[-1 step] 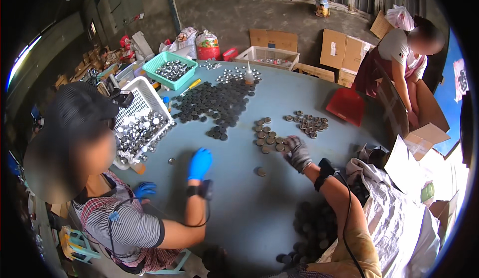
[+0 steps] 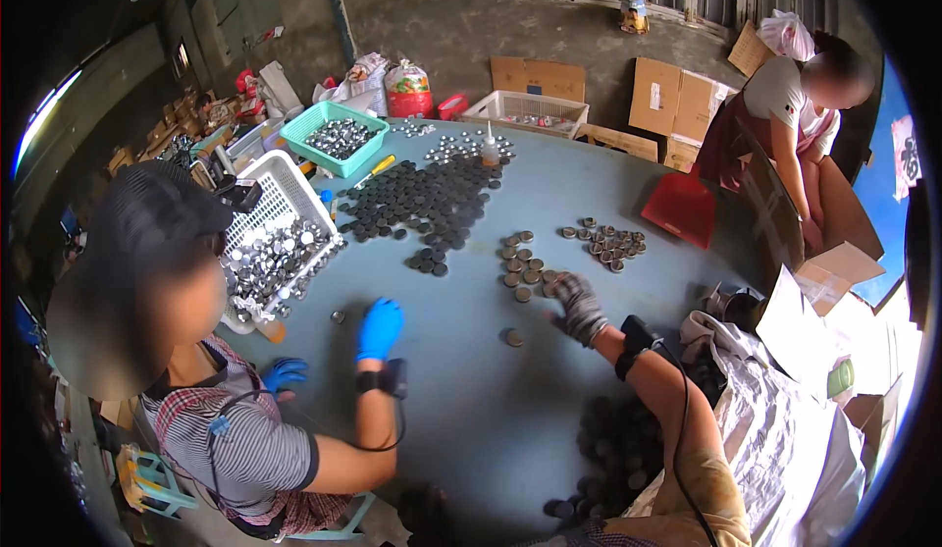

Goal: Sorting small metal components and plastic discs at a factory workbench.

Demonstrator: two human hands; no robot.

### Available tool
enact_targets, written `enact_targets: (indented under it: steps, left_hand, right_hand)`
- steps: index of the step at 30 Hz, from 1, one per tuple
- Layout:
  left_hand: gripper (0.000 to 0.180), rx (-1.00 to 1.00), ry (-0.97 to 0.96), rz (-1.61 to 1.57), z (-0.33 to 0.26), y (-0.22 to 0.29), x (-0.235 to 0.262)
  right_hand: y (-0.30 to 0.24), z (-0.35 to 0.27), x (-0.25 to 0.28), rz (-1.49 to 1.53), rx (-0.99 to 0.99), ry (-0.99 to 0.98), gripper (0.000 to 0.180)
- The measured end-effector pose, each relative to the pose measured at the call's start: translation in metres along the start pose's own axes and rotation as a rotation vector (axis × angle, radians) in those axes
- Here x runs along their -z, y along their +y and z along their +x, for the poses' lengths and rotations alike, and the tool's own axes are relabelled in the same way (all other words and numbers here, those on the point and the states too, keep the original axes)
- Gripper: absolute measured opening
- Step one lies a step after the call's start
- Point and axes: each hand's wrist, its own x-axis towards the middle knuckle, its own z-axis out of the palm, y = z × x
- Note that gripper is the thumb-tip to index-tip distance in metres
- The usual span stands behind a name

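Head view: one right hand (image 2: 579,310), right at the clustered caps (image 2: 523,294) on the table (image 2: 461,321), grip impossible to tell; one lone cap (image 2: 512,337) and two blue gloves (image 2: 381,329) were leftward, one red dustpan (image 2: 678,209) beyond!

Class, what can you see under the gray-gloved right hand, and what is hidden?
The blue-gray table shows around the gray-gloved right hand, with round discs beside its fingers. Anything beneath its palm is covered and cannot be seen.

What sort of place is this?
Probably a workshop: small discs lie beside a gloved right hand on a large table, a white basket holds shiny metal pieces, and a co-worker wears blue gloves.
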Motion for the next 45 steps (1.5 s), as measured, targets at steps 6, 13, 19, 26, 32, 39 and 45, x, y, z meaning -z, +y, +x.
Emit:
enact_targets:
  steps: [6, 13, 19, 26, 32, 39, 45]
  left_hand:
    - [0.014, 0.021, 0.180, -0.042, 0.002, 0.007, -0.007]
    - [0.017, 0.007, 0.051, 0.062, 0.051, -0.014, -0.018]
    - [0.021, -0.217, -0.080, 0.288, 0.119, -0.061, -0.010]
    - [0.026, -0.655, -0.216, 0.772, 0.233, -0.118, 0.008]
    - [0.031, -0.889, -0.253, 1.088, 0.309, -0.134, -0.008]
    - [0.026, -1.106, -0.126, 1.176, 0.405, -0.103, -0.072]
    - [0.015, -1.411, -0.240, 0.764, 0.438, -0.075, -0.192]
  right_hand:
    - [-0.078, 0.000, -0.031, 0.063, 0.282, -0.337, 0.055]
    - [-0.031, 0.047, -0.092, -0.114, 0.126, -0.280, 0.044]
    - [0.019, 0.068, -0.095, -0.105, -0.038, -0.380, 0.041]
    - [0.093, 0.071, -0.092, -0.313, -0.448, -0.298, 0.044]
    - [0.046, 0.115, -0.127, -0.252, -0.142, -0.196, 0.045]
    - [0.064, 0.140, -0.158, -0.148, -0.190, -0.239, 0.039]
    - [0.136, 0.093, -0.110, -0.191, -0.434, -0.263, 0.039]
